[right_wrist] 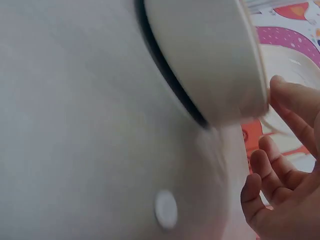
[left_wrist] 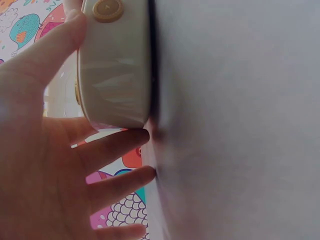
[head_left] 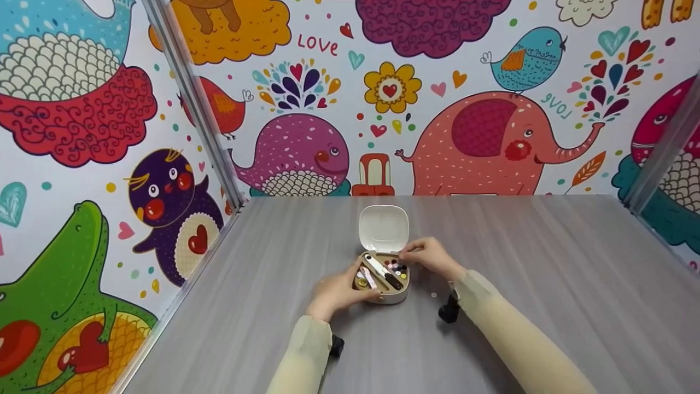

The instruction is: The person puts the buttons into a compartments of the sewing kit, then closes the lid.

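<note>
A small white sewing box (head_left: 394,298) stands on the table with its lid (head_left: 384,227) raised at the back. The left hand (head_left: 336,290) grips its left side, thumb at the front and fingers along the side. In the left wrist view, a tan button-shaped clasp (left_wrist: 108,9) shows on the wall. At the right back rim is the right hand (head_left: 435,257), thumb and index fingertip close together; anything between them is hidden. Small coloured buttons (head_left: 397,267) lie in the right compartment. A white tool with a black end (head_left: 383,270) lies diagonally across the middle. The left compartment holds a pale pink item (head_left: 369,277).
One pale button (head_left: 433,295) lies on the grey table (head_left: 262,262) to the right of the box. Black wrist devices (head_left: 448,311) sit under both forearms. Printed panels with cartoon animals (head_left: 476,148) stand behind and to the left.
</note>
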`<state>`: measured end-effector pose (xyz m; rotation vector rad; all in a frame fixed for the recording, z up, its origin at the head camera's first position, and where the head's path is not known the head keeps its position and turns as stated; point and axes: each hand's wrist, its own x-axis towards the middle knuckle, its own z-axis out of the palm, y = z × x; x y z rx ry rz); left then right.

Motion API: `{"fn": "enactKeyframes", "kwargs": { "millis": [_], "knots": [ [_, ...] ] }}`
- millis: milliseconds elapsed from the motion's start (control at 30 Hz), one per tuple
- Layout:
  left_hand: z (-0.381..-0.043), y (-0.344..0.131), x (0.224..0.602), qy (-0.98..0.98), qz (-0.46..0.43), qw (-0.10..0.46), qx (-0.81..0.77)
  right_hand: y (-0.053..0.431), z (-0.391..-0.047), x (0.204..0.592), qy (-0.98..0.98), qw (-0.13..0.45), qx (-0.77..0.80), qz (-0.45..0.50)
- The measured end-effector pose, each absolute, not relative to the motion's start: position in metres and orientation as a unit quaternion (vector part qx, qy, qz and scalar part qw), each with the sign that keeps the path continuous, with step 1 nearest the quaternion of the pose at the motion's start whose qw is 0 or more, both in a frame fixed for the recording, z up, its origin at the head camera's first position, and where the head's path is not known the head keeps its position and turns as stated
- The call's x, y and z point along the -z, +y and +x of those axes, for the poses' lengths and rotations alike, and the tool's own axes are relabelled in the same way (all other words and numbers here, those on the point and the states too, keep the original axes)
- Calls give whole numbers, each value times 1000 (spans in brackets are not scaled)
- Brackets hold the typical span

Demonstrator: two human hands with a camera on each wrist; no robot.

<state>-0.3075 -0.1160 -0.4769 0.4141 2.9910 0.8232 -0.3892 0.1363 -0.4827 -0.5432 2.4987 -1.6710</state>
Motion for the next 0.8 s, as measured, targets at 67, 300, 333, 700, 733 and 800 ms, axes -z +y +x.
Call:
{"fn": "enactKeyframes", "kwargs": {
  "millis": [67, 300, 333, 700, 733, 800],
  "knots": [
    [-307, -117, 476, 955, 131, 6, -265, 145, -389, 482, 817, 40, 546, -180],
    [-307, -122, 475, 953, 129, 17, -275, 180, -380, 487, 832, 83, 516, -187],
    [-307, -122, 476, 951, 129, 20, -279, 184, -379, 488, 832, 93, 514, -187],
    [-304, -119, 477, 943, 134, 33, -304, 211, -366, 498, 829, 162, 487, -221],
    [-304, -119, 477, 943, 133, 33, -305, 212, -365, 497, 830, 165, 482, -226],
    [-305, -117, 476, 943, 134, 32, -305, 213, -364, 496, 832, 174, 472, -232]
  ]
}}
